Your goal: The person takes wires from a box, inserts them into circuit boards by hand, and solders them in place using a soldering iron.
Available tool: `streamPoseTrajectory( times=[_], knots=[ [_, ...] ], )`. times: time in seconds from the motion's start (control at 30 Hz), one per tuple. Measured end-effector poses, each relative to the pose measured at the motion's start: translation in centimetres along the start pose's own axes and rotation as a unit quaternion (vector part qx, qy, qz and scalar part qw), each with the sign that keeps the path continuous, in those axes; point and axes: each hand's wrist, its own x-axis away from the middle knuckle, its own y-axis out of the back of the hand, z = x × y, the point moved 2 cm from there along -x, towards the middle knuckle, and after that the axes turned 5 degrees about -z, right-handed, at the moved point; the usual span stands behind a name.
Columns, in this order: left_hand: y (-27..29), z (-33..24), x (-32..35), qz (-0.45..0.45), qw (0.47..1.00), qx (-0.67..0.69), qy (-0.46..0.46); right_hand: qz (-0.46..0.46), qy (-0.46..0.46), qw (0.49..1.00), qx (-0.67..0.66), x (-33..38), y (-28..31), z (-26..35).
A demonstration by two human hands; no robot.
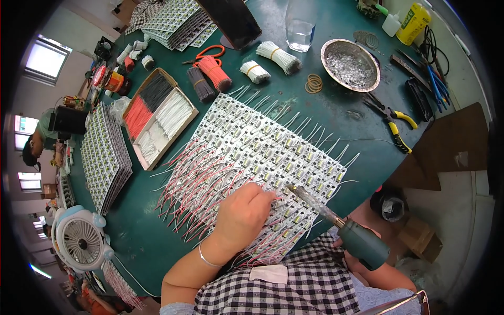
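A large white circuit-board panel [315,157] lies on the green table in front of me, covered in rows of small components. Red and white wires [194,184] stick up thickly from its left part, while white ones fringe its far and right edges. My left hand [244,212] is over the middle of the panel, thumb and fingers pinched on a thin red wire [276,198]. In my right hand [353,261], mostly hidden by the handle, is a soldering iron [362,244] with a dark green grip. Its tip is close to the board, right of my left fingers; contact cannot be told.
A divided box [160,118] of cut wires and stacked panels [105,157] stand left. Wire bundles [278,58], a metal bowl [350,65] and a water-filled clear container [300,31] are beyond. Pliers [394,118] lie right. A fan [81,241] stands left; another person [39,139] sits farther off.
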Motion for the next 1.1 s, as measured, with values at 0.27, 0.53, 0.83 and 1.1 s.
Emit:
streamPoseTrajectory(
  times=[0.27, 0.53, 0.83, 1.1],
  knots=[
    [1.7, -1.5, -0.1, -0.082, 0.991, -0.055, -0.088, -0.02, 0.079, 0.996, 0.037, 0.9, 0.8, -0.2],
    [-0.3, -1.5, 0.5, -0.027, 0.996, -0.028, -0.081, -0.014, 0.033, 0.999, -0.013, 1.1, 0.7, -1.6],
    [-0.6, -1.4, 0.3, -0.005, 0.998, -0.013, -0.061, 0.004, 0.161, 0.975, 0.152, -0.1, 0.1, -0.4],
    [-0.6, -1.4, 0.3, -0.002, 0.998, 0.003, -0.058, -0.013, 0.124, 0.987, 0.097, 0.1, -0.2, -1.1]
  ],
)
